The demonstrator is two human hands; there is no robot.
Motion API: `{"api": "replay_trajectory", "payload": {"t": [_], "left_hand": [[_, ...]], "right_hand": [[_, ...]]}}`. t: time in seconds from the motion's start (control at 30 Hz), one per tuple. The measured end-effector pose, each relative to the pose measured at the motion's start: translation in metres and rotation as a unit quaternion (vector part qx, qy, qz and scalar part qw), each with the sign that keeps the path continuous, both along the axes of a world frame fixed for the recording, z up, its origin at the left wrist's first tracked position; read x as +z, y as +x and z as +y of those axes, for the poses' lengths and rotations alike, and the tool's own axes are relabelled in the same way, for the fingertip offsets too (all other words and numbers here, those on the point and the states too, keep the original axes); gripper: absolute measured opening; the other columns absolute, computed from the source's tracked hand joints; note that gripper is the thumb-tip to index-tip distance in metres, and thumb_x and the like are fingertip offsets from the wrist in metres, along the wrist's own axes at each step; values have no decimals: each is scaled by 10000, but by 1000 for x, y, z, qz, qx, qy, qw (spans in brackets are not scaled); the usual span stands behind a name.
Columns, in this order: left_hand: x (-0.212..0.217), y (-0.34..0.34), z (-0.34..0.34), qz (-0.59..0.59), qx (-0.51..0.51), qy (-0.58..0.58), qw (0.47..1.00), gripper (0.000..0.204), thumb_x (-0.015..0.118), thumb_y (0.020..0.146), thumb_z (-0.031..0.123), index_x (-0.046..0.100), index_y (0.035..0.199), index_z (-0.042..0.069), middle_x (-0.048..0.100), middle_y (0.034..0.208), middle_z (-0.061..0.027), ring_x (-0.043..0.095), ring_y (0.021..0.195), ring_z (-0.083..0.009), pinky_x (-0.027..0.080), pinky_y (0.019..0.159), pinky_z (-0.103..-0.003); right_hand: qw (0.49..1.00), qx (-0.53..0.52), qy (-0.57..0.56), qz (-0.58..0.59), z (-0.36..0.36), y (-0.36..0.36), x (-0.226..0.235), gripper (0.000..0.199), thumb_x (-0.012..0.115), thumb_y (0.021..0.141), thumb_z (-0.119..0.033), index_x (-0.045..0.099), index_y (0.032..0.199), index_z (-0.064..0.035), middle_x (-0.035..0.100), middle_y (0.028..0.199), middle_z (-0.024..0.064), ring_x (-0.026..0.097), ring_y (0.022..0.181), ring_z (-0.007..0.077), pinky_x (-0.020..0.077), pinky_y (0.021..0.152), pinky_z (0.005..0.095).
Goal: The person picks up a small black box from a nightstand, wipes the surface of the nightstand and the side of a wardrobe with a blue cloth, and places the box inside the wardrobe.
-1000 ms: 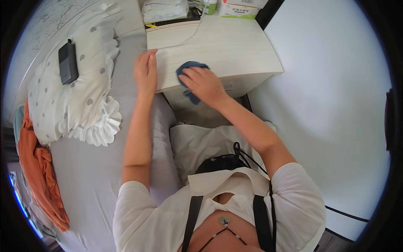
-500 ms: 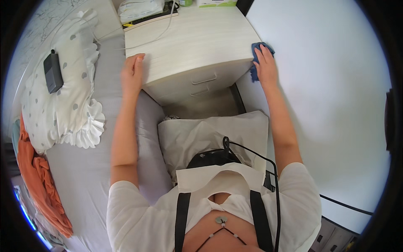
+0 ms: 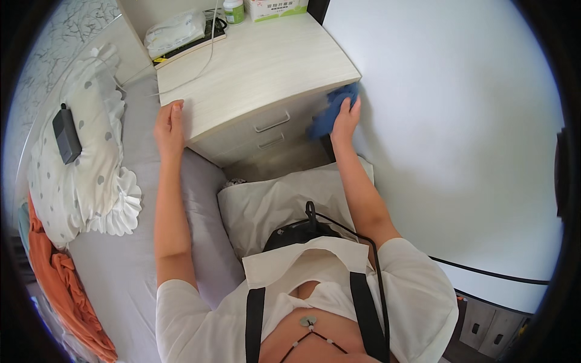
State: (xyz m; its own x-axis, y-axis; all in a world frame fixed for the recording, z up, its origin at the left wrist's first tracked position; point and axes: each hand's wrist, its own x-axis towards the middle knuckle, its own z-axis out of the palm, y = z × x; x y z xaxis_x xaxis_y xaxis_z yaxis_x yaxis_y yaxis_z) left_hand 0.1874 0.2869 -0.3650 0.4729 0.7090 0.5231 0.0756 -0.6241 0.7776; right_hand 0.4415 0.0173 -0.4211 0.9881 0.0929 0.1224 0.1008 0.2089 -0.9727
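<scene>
A pale wood-grain nightstand (image 3: 260, 66) with two handled drawers stands in front of me. My left hand (image 3: 170, 128) is at its left front corner, the fingers together and curled against the edge. In my right hand (image 3: 346, 121) is a blue cloth (image 3: 330, 115), bunched in the fingers and hanging down beside the nightstand's right front corner. The cloth is slightly blurred and lies in front of the right end of the drawer fronts.
A white panel (image 3: 448, 133) rises close on the right. On the left is a grey bed (image 3: 115, 266) with a ruffled pillow (image 3: 91, 175), a dark device (image 3: 68, 136) and orange fabric (image 3: 66, 290). Wipes (image 3: 175, 33), a bottle (image 3: 233, 11), a box (image 3: 277, 8) and a cable (image 3: 209, 60) top the nightstand.
My right hand has moved left and down with the cloth, off the nightstand's right edge to the front corner. My left hand stays at the left corner. The whole view has shifted.
</scene>
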Motion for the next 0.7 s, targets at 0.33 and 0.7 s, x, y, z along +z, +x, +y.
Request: {"api": "replay_trajectory", "payload": {"t": [0.33,0.7], "left_hand": [[8,1,-10,9,39,93,995,212,513,904,173,637,904,1,624,825,-95,593,756,-182,456,686,-280],[4,1,-8,-36,48,41,997,224,519,903,186,641,885,-1,634,827,-88,592,751,-162,450,679,-266]], "right_hand": [[993,32,62,100,40,2,-85,604,387,949,-126,36,1437,-62,119,1487,105,188,1336,230,141,1090,311],[974,79,192,94,36,-21,7,567,396,908,-46,139,1411,4,332,1373,108,384,1178,200,294,1008,307]]}}
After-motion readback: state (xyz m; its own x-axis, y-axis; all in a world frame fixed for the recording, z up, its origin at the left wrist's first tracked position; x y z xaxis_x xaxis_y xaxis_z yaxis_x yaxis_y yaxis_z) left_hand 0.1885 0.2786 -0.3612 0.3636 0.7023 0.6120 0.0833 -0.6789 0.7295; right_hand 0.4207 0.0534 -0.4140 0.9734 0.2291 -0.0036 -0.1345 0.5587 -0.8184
